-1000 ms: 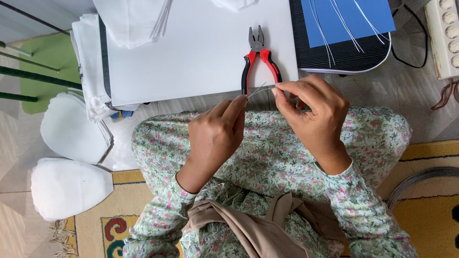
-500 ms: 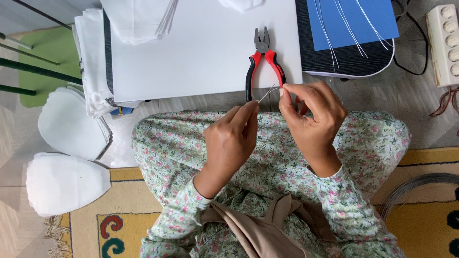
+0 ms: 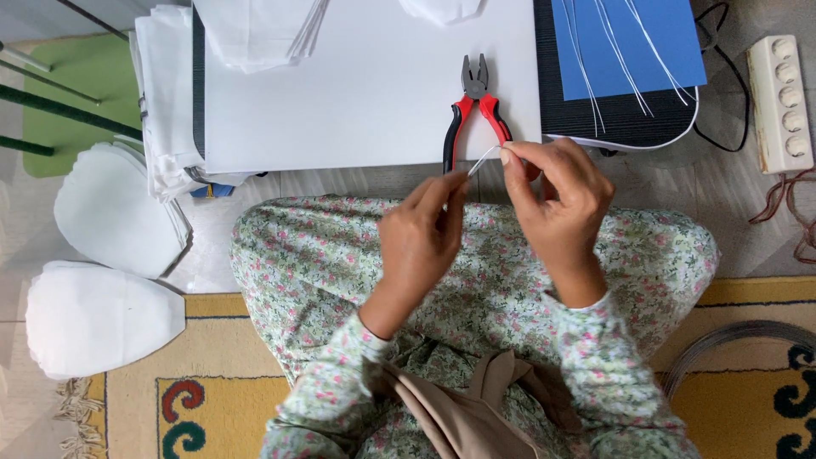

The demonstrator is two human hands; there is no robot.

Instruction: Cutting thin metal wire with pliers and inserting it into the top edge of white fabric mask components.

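Note:
My left hand (image 3: pixel 422 228) and my right hand (image 3: pixel 557 187) pinch the two ends of a short thin white wire (image 3: pixel 481 160) above my lap, just in front of the white board's (image 3: pixel 365 93) near edge. Both hands have their fingertips closed on the wire. Red-and-black-handled pliers (image 3: pixel 474 115) lie on the board directly beyond the wire, jaws pointing away from me. Several more thin white wires (image 3: pixel 625 51) rest on a blue sheet (image 3: pixel 671 42) to the right.
Stacks of white petal-shaped fabric pieces (image 3: pixel 115 208) lie on the floor at left, with another pile (image 3: pixel 93 314) below. A white power strip (image 3: pixel 780 102) with cables sits at far right. A coil of wire (image 3: pixel 731 340) rests on the patterned rug.
Both hands have stayed together on the wire, shifting only slightly; the view has drifted a little, so the board and pliers sit slightly differently in frame.

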